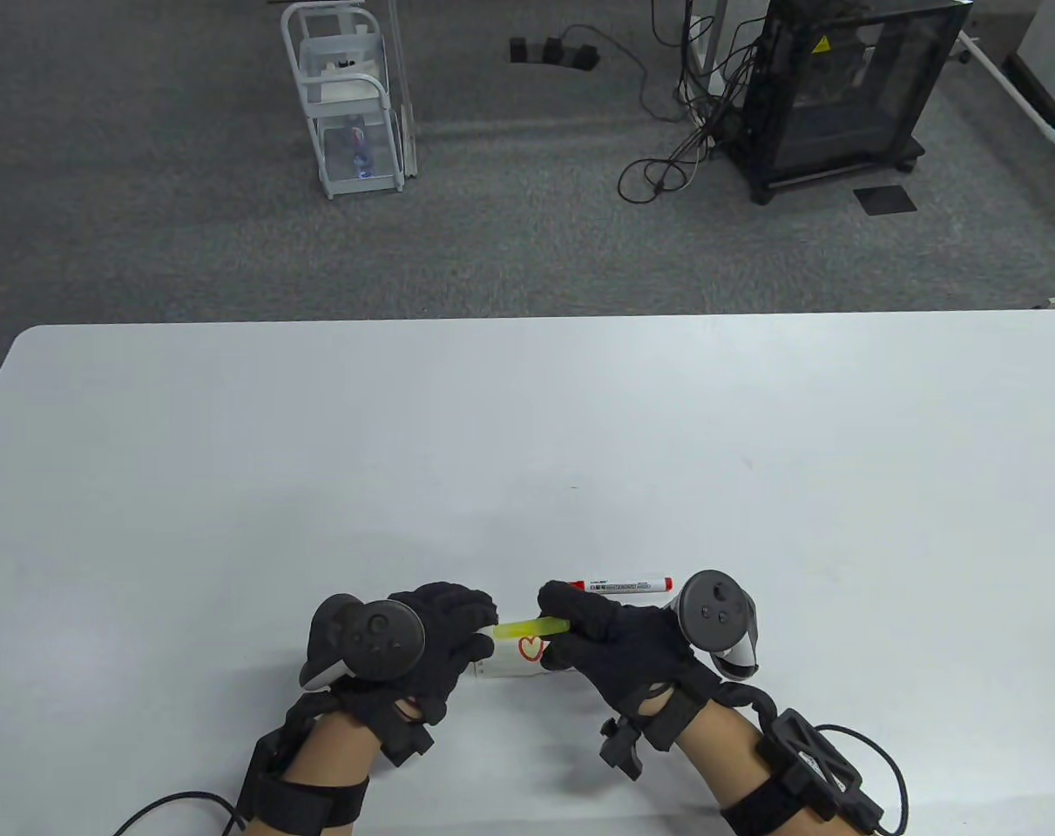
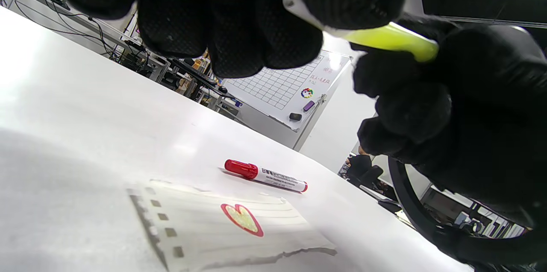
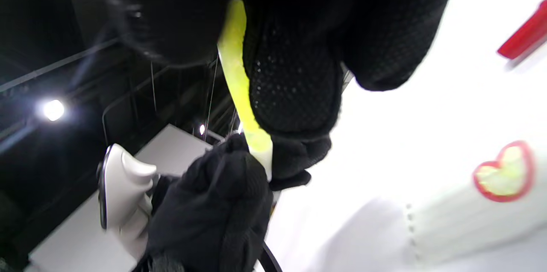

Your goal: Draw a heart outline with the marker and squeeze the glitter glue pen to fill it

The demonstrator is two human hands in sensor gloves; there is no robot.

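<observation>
A yellow-green glitter glue pen (image 1: 534,627) (image 2: 391,38) (image 3: 239,80) is held level above the paper between both hands. My right hand (image 1: 610,640) grips its body. My left hand (image 1: 457,623) pinches its other end, where a whitish tip or cap (image 2: 299,7) shows between the fingers. Below lies a small torn note sheet (image 1: 514,666) (image 2: 222,229) bearing a red heart outline (image 1: 531,647) (image 2: 242,219) (image 3: 505,177) filled with yellowish glitter. The capped red marker (image 1: 627,584) (image 2: 265,175) lies on the table just beyond the right hand.
The white table (image 1: 527,453) stretches far and to both sides. On the floor beyond it stand a white wire rack (image 1: 348,104) and a black cabinet (image 1: 849,83) with cables. Cables trail from both wrists at the near edge.
</observation>
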